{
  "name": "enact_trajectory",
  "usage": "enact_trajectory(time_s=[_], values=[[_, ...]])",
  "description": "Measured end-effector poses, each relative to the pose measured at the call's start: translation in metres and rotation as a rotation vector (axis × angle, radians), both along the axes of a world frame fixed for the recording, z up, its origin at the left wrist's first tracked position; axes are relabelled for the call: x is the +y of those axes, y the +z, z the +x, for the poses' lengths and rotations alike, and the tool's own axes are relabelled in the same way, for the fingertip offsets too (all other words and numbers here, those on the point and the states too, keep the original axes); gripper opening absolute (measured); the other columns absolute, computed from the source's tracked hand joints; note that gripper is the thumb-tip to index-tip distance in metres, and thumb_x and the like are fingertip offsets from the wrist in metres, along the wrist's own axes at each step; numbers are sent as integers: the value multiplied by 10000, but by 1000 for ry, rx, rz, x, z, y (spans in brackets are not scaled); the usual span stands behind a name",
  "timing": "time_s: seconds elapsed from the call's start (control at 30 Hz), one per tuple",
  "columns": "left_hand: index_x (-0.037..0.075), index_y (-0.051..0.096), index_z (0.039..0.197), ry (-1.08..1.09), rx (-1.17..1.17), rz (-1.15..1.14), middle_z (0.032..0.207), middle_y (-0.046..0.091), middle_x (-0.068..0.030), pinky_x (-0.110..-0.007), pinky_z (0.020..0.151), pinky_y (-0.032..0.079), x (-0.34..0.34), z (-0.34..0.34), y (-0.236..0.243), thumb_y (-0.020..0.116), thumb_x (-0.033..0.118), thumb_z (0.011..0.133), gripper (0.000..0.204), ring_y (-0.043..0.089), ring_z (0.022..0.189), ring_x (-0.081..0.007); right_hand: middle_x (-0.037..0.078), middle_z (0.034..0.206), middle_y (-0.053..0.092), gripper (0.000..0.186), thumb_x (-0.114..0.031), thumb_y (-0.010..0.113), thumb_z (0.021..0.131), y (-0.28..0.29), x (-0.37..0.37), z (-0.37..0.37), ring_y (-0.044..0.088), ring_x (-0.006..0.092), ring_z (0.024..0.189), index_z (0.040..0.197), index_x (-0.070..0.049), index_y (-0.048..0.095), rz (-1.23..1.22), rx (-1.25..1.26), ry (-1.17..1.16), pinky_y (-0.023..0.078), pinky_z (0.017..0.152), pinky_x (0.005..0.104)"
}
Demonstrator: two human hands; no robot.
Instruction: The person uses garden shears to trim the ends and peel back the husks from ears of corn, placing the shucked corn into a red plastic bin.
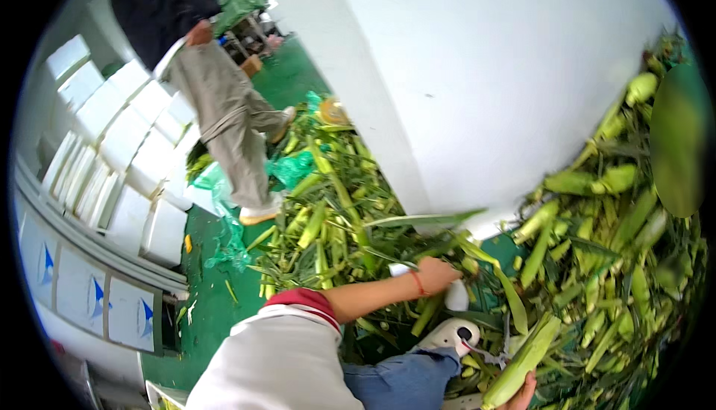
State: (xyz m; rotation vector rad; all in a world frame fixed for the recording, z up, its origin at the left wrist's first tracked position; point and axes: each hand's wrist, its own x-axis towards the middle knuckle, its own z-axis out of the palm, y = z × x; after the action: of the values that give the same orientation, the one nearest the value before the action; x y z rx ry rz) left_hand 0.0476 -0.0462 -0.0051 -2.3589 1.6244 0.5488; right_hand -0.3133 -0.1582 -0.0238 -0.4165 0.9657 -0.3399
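My left hand [436, 276], a red cord around its wrist, reaches out over a heap of corn husks and leaves [321, 224]. Its fingers are curled together, and what they hold, if anything, I cannot make out. A long green leaf [511, 291] hangs down just past the fingertips. White material [456, 297] shows directly beneath the hand. Near the lower edge, my right hand [526, 391] is closed around a pale green ear of corn in its husk [526, 361], which tilts up to the right. Part of that hand is hidden behind the ear.
A larger husk pile [589, 276] spreads along the right, beside a white wall [485, 97]. My white shoe [451, 333] stands among husks. Another person in grey trousers [224, 112] stands at the upper left, near green plastic bags [291, 168] and stacked white foam boxes [127, 142].
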Motion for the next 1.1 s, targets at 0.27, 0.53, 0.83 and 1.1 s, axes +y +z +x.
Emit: enact_trajectory(time_s=[0.27, 0.53, 0.83, 1.1], values=[[92, 545, 940, -377, 654, -906, 906, 503, -73, -364, 545, 475, -82, -132, 49, 540, 193, 751, 215, 540, 666, -262, 150, 1203, 511, 521, -387, 499, 873, 39, -9, 28, 515, 303, 1060, 1292, -90, 412, -112, 185, 75, 467, 842, 438], [133, 601, 1071, -742, 447, -1042, 659, 429, 20, -230, 427, 368, -79, -138, 51, 608, 338, 757, 375, 487, 555, -104, 103, 1187, 512, 478, -304, 535, 888, 27, 12, 37, 534, 213, 1043, 1276, -59, 404, -27, 112, -71, 483, 855, 357], [87, 589, 788, -484, 343, -899, 702, 579, -57, -296, 456, 449, -180, -105, -26, 566, 159, 811, 79, 558, 545, -181, 127, 1311, 425, 647, -436, 431, 907, 42, 4, -11, 498, 220, 1107, 1369, -4, 292, -382, 124, 77, 417, 906, 324], [168, 578, 734, -939, 564, -1036, 630, 508, 49, -250, 480, 410, -115, -188, 64, 604, 192, 694, 53, 524, 556, -107, 146, 1365, 377, 424, -160, 390, 937, 46, 8, -10, 327, 227, 1270, 1328, 4, 367, -486, 201, 36, 229, 1052, 311]])
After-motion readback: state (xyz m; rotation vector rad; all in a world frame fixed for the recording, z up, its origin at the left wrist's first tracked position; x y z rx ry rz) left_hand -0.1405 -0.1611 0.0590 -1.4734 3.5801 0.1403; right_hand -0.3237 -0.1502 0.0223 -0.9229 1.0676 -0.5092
